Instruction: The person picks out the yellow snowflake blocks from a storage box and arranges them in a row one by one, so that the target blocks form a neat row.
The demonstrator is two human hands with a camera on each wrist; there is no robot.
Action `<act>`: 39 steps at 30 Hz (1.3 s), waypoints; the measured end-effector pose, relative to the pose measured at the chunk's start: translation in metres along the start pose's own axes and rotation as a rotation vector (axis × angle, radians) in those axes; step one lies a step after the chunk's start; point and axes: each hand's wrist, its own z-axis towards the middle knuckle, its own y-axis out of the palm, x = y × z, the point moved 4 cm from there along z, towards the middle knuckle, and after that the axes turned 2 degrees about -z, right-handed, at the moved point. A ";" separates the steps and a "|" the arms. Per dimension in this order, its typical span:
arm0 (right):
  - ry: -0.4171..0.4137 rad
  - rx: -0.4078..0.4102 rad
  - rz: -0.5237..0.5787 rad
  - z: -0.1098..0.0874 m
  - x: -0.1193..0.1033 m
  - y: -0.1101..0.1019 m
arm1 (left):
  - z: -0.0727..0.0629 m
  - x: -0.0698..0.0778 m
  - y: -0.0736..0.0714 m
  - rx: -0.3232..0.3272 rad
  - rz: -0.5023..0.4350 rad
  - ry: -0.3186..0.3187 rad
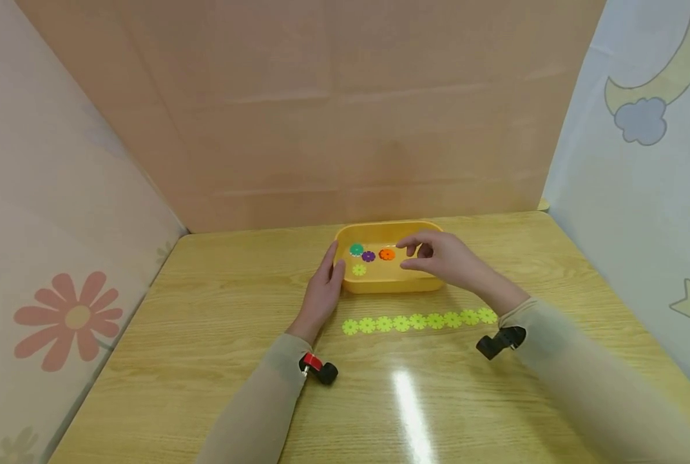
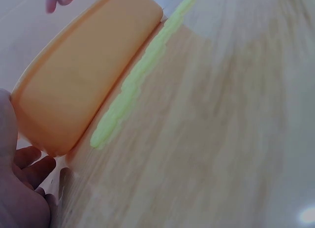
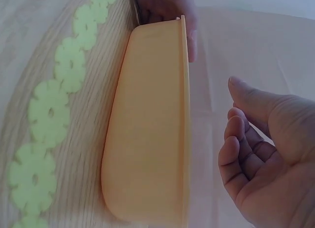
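Note:
At the far middle of the table stands a yellow plastic tray [image 1: 391, 286]. My left hand [image 1: 321, 288] rests against its left end, with the thumb by the front corner at the rim. Over the tray's right side hovers my right hand [image 1: 440, 256], thumb and loosely bent fingers apart with nothing between them. Inside the tray lie a green flower-shaped disc [image 1: 356, 249], a purple one, an orange disc [image 1: 387, 254] and a yellow-green disc [image 1: 359, 270]. In front runs a straight row of several yellow-green notched flower discs [image 1: 401, 323], close together edge to edge.
The wood-grain table [image 1: 234, 309] reaches back to a plain pinkish-brown panel [image 1: 321, 116]. Pale patterned panels stand on the left and right sides. My right forearm passes over the right end of the disc row.

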 end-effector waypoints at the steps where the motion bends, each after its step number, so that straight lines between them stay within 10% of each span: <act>1: -0.001 -0.005 0.002 0.004 -0.001 0.003 | 0.000 0.000 0.000 -0.002 0.000 -0.002; 39: 0.040 -0.158 0.099 0.082 0.010 0.079 | 0.000 -0.002 -0.003 -0.001 0.031 0.052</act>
